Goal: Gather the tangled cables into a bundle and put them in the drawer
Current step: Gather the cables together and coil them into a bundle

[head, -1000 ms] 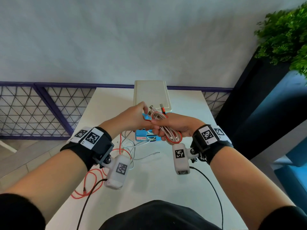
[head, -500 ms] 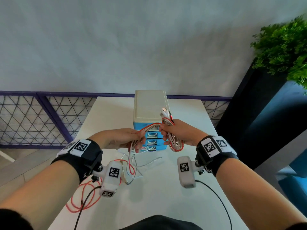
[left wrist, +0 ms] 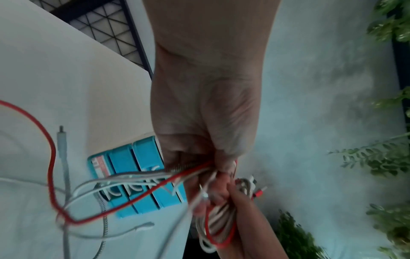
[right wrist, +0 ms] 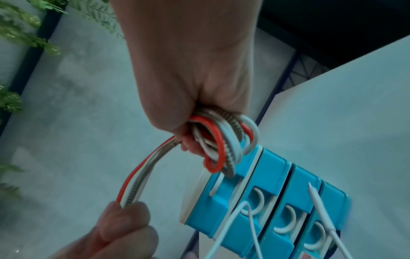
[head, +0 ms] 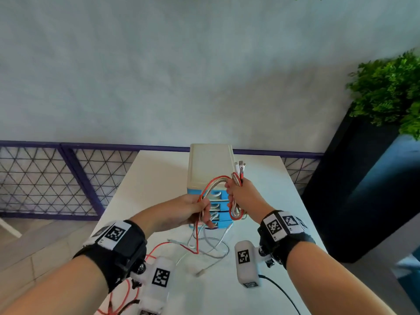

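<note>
Cables (head: 236, 201): your right hand (head: 242, 194) grips the coiled part, your left hand's (head: 191, 209) fingers pinch the loose strands; tails still trail on the bench (head: 261, 178), drawers (head: 219, 206) unopened.

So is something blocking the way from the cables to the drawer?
Yes: all drawers look shut, so one must open first. Both hands are occupied: right hand grips the coil, left hand the loose strands.

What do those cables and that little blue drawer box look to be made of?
The cables differ: smooth red and white ones look rubbery plastic; one ribbed grey one looks like wound metal spring, though blurred. The drawer box looks like glossy moulded plastic, with blue fronts and a cream shell.
</note>
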### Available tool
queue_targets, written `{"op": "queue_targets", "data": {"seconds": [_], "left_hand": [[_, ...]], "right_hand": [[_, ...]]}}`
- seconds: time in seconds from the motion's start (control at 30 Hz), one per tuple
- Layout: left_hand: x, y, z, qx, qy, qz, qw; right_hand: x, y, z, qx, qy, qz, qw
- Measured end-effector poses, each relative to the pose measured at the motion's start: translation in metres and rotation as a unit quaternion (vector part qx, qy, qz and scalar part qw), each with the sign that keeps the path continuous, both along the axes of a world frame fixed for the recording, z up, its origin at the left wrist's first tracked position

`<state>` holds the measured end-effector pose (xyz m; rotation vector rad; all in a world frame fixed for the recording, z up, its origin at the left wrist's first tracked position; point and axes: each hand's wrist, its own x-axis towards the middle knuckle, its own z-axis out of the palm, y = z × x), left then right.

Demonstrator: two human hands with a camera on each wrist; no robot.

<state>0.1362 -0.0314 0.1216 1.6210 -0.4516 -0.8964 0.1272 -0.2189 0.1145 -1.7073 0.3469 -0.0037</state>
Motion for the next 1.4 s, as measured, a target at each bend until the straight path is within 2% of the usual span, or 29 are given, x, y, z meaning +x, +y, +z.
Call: {"op": "queue_targets", "data": {"seconds": [0.1,0.17,0.27,0.37,0.43,0.5,0.53,0.63,0.7,0.8,0.93,1.07,1.2,1.3,1.4], "left_hand": [[-0.007,-0.013,0.002,0.031,-0.117,0.024,0.992],[-0.017,-0.023,0.005,0.076,-0.219,0.019,0.972],[-0.023,-0.032,0.005,0.183,-0.371,-0.030,0.910],[-0.026,-0.037,0.008,0.274,-0.440,-0.076,0.852],[-0.029,-0.042,0.012,0.288,-0.461,-0.081,0.836],[-0.031,-0.045,0.017,0.282,-0.459,-0.080,0.839],[-0.030,-0.045,0.019,0.276,-0.444,-0.080,0.849],[-0.022,-0.041,0.023,0.240,-0.336,-0.089,0.906],[-0.018,-0.035,0.024,0.214,-0.292,-0.114,0.925],[-0.016,-0.026,0.018,0.209,-0.294,-0.148,0.921],[-0.023,-0.022,0.010,0.162,-0.282,-0.119,0.938],[-0.032,-0.026,-0.002,0.111,-0.288,-0.082,0.948],[-0.032,-0.027,-0.015,0.097,-0.344,-0.017,0.934],[-0.023,-0.023,-0.021,0.077,-0.311,-0.017,0.947],[-0.017,-0.017,-0.022,0.078,-0.257,-0.051,0.962]], "right_hand": [[-0.004,0.005,0.002,0.022,0.004,0.027,0.999],[-0.006,0.010,0.003,0.078,0.009,0.054,0.995],[-0.010,0.015,0.011,0.190,0.044,0.093,0.976],[-0.012,0.015,0.016,0.207,0.077,0.095,0.971],[-0.011,0.017,0.014,0.175,0.072,0.082,0.979],[-0.009,0.018,0.012,0.144,0.051,0.034,0.988],[-0.008,0.018,0.012,0.148,0.037,0.011,0.988],[-0.004,0.016,0.016,0.188,0.003,-0.030,0.982],[-0.002,0.016,0.017,0.217,-0.007,-0.041,0.975],[-0.004,0.016,0.018,0.310,-0.020,-0.060,0.949],[-0.004,0.019,0.019,0.384,-0.045,-0.075,0.919],[-0.003,0.022,0.020,0.399,-0.067,-0.123,0.906],[-0.001,0.021,0.026,0.376,-0.092,-0.156,0.909],[-0.001,0.015,0.029,0.378,-0.097,-0.169,0.905],[-0.003,0.009,0.028,0.380,-0.095,-0.178,0.903]]}}
